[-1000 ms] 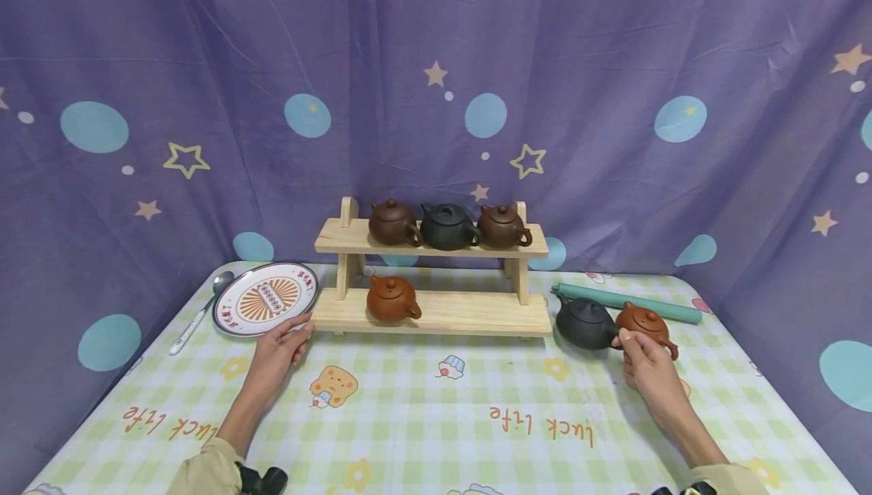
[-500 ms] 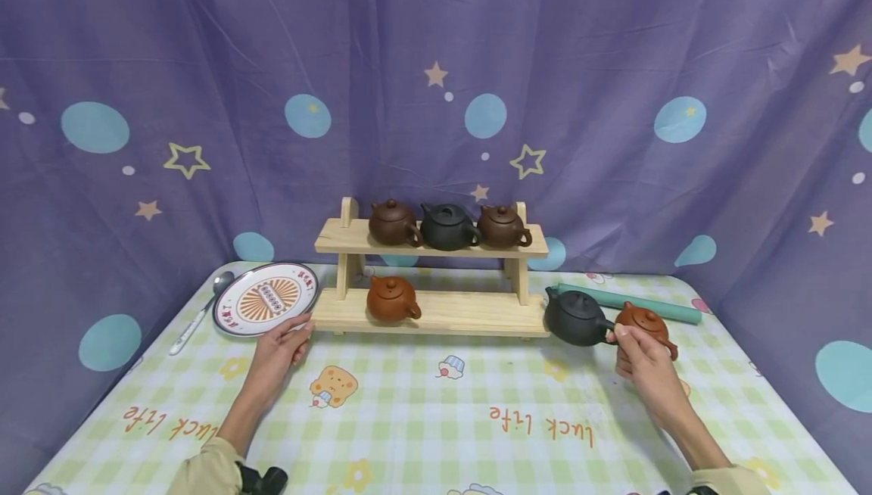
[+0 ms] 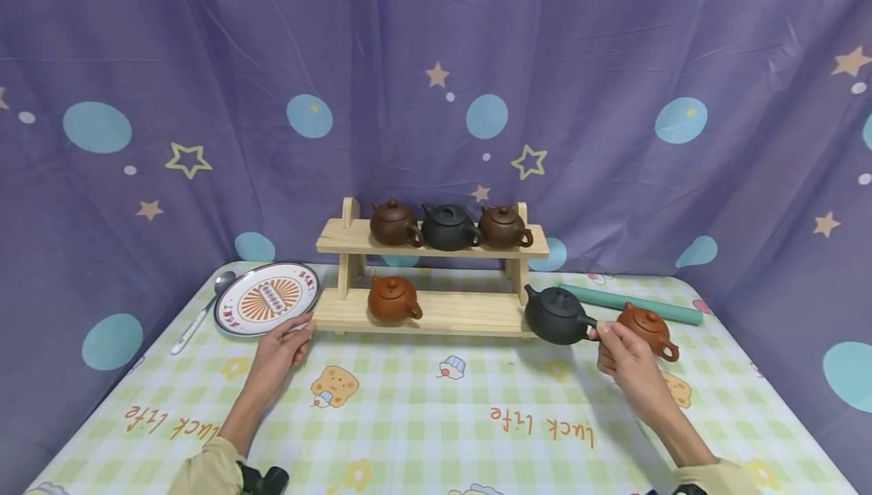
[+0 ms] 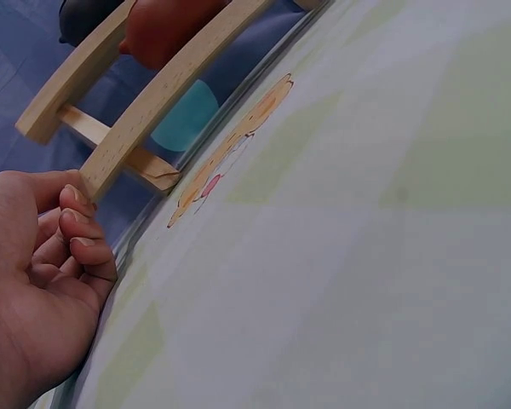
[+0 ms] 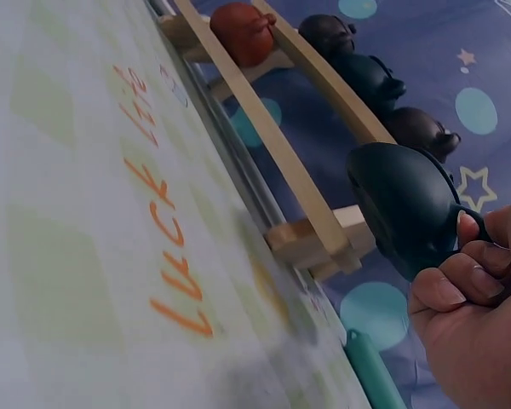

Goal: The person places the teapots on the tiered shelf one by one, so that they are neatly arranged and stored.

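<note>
My right hand [image 3: 630, 366] pinches the handle of a black teapot [image 3: 557, 316], which hangs above the cloth by the right end of the lower shelf. In the right wrist view the teapot's underside [image 5: 400, 204] shows, lifted off the table. The left end of the two-tier wooden display rack [image 3: 470, 312] is gripped by my left hand [image 3: 278, 351]; the left wrist view shows the fingers [image 4: 77, 226] curled at the board's corner. An orange-brown teapot [image 3: 393, 300] stands on the lower tier. On the upper tier, a black teapot [image 3: 450, 228] sits between two dark brown teapots [image 3: 393, 223].
Another orange-brown teapot [image 3: 647, 327] stands on the table at right, before a green rolled tube [image 3: 630, 303]. At left lie a white patterned plate [image 3: 267, 298] and a spoon [image 3: 200, 317]. A purple curtain [image 3: 436, 63] hangs behind the checked tablecloth [image 3: 436, 419].
My right hand has lifted the black teapot off the table and carried it left, away from the orange-brown teapot toward the rack. My left hand has stayed at the rack's end.
</note>
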{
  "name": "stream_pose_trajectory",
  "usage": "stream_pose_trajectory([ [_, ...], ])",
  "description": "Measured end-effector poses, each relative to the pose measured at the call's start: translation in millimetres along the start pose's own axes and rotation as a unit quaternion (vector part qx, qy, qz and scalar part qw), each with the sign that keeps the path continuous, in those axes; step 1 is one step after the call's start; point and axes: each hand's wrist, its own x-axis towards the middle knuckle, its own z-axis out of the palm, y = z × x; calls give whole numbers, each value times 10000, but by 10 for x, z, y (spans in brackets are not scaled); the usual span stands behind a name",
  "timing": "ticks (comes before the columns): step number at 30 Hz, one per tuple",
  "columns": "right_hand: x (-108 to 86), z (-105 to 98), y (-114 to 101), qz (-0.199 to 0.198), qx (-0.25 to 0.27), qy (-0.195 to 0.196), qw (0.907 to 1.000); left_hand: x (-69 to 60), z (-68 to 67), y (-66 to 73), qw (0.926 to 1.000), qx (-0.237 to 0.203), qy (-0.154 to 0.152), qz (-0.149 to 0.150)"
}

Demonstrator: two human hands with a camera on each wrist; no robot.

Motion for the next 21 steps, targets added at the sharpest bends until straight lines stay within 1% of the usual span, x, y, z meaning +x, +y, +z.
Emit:
stream_pose_trajectory([
  [7, 32, 168, -27, 13, 198, -125, 9997, 2, 5, -3, 10000, 47, 23, -9],
  [14, 88, 329, -32, 96, 127, -208, 9997, 3, -2, -10, 10000, 56, -1, 37],
  [21, 134, 463, -40, 157, 182, -303, 9993, 26, -11, -13, 10000, -24, -29, -60],
])
